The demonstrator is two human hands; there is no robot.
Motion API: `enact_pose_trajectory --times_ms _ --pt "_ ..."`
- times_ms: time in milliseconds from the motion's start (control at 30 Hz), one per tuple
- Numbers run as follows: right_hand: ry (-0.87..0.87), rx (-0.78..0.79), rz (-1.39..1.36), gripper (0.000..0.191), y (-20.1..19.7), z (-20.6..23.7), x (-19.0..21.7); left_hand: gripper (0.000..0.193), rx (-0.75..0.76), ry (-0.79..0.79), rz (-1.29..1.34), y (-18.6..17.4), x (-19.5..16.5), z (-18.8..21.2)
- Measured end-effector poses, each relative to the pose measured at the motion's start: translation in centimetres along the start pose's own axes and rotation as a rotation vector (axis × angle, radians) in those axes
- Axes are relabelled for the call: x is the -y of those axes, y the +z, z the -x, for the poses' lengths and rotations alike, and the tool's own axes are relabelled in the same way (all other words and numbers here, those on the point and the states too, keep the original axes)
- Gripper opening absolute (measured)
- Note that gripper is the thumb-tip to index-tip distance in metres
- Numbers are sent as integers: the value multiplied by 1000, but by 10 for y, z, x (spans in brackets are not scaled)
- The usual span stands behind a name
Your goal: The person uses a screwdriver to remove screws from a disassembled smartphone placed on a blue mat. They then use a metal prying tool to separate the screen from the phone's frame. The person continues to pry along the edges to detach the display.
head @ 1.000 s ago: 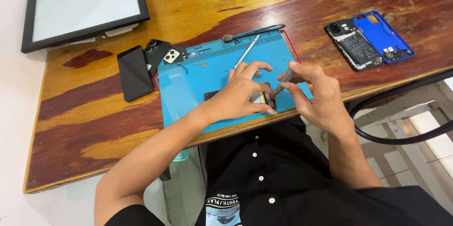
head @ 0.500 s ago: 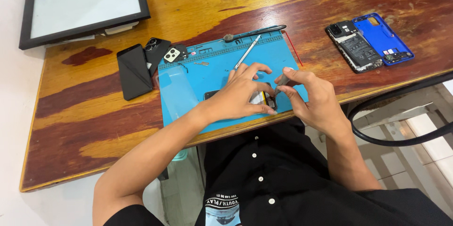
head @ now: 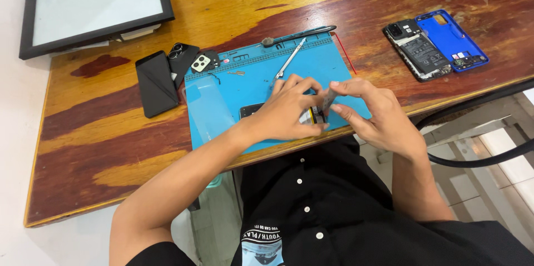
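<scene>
A small dark phone part is pinched by the left hand and right hand over the blue rubber mat on the brown wooden tabletop.

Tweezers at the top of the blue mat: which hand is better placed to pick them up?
Probably the left hand: it lies just below the tweezers on the mat. The right hand sits further off, fingers pinching a small part.

Opened dark phone lying flat on the blue work mat, near the mat's front edge, mostly covered; a yellow-and-black component shows at its right end.
</scene>
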State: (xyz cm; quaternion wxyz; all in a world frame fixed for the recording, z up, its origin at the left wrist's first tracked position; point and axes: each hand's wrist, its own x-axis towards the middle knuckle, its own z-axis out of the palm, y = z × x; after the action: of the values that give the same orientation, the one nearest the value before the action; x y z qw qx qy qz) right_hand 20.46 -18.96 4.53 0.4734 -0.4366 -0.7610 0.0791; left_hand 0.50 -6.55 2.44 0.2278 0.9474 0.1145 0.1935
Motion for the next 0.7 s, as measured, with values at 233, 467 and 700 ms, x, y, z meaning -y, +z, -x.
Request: enact_pose_trajectory --times_ms 233,467,700 --pt "120 9 70 39 -3 2 1 33 -17 46 14 0 0 -2" --pt "69 58 -52 40 2 -1 -1 44 -17 48 24 0 2 -2" --pt "9 -12 48 49 8 -5 -1 49 0 31 24 2 5 -2"
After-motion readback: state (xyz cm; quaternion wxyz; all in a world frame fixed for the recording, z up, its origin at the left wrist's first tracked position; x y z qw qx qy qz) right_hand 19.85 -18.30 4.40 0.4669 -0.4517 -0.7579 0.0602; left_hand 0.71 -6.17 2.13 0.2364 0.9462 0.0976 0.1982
